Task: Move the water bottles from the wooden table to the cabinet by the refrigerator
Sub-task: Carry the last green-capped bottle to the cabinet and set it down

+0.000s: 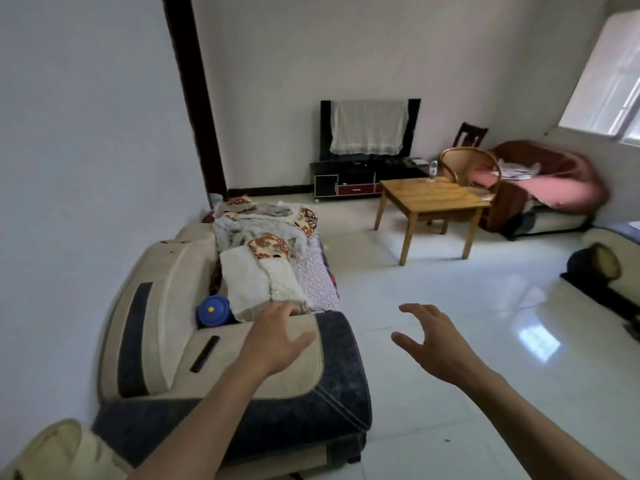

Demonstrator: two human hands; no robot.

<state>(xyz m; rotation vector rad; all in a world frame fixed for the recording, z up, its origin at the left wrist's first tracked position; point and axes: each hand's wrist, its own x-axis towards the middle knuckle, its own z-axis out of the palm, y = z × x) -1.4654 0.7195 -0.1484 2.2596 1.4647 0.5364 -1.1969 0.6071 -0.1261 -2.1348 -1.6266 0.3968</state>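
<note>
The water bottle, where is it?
The bottle stands upright on the far corner of the wooden table, across the room, right of the TV stand, beside a chair.

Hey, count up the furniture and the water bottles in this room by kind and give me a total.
Water bottle, standing on the far edge of the table: 1
Wooden table: 1
Sofas (beige, pink-covered, one at right edge): 3
Chairs (rattan, dark wooden): 2
TV stand: 1
Total: 8
</note>
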